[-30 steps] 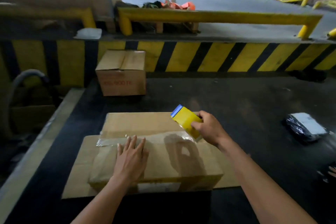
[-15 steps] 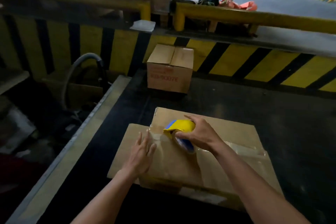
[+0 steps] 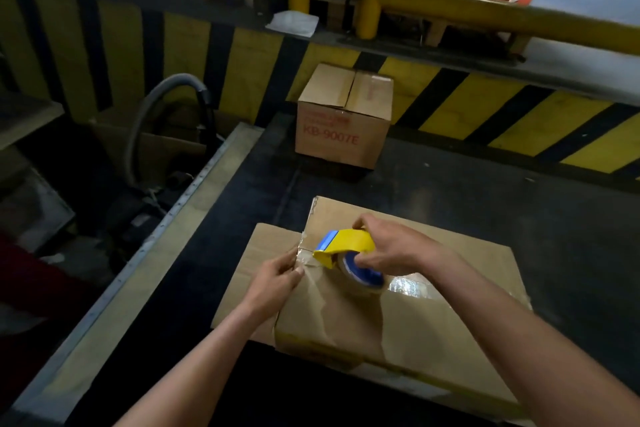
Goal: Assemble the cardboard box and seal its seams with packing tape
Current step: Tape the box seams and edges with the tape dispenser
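Fingers (image 3: pixel 291 267) pin tape at box (image 3: pixel 398 322) edge beside dispenser (image 3: pixel 346 248).

My only view is head-worn, looking forward and down. It sits close above the cardboard box (image 3: pixel 398 315); the striped barrier (image 3: pixel 485 104) lies beyond.

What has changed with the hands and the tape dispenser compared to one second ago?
The right hand carried the tape dispenser leftward along the box to its left end. The left hand left the top and now pinches the tape at that edge. The box behind stayed put.
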{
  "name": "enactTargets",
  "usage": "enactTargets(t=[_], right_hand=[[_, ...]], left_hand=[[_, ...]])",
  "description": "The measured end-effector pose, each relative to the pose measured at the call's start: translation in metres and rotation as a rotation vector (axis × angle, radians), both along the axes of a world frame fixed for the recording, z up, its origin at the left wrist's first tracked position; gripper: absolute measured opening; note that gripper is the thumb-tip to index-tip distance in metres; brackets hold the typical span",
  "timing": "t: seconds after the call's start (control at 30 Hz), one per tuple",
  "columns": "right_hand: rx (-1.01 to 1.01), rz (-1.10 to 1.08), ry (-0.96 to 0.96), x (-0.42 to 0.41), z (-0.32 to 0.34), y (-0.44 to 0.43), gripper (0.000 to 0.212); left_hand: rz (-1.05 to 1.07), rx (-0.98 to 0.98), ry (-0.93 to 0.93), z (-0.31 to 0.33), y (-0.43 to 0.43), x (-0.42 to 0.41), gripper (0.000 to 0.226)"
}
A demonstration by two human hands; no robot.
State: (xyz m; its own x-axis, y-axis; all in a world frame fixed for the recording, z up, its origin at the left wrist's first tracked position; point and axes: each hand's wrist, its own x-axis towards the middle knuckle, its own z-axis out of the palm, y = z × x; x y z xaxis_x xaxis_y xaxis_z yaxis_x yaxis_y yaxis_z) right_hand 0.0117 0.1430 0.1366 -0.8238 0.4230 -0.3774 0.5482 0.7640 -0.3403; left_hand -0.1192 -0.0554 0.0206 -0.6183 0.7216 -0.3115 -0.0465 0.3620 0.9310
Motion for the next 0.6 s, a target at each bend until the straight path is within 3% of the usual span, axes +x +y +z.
enactTargets(t=[0.23,0.6], right_hand=[[0.035,0.135,0.239,-0.006,-0.013,-0.002,0.060],[-0.011,0.033,0.354,0.010,-0.021,0.031,0.066]], left_hand=[[-0.022,0.036,-0.051,0.003,0.000,-0.005,0.045],[0.026,0.018,-0.058,0.001,0.004,-0.002,0.046]])
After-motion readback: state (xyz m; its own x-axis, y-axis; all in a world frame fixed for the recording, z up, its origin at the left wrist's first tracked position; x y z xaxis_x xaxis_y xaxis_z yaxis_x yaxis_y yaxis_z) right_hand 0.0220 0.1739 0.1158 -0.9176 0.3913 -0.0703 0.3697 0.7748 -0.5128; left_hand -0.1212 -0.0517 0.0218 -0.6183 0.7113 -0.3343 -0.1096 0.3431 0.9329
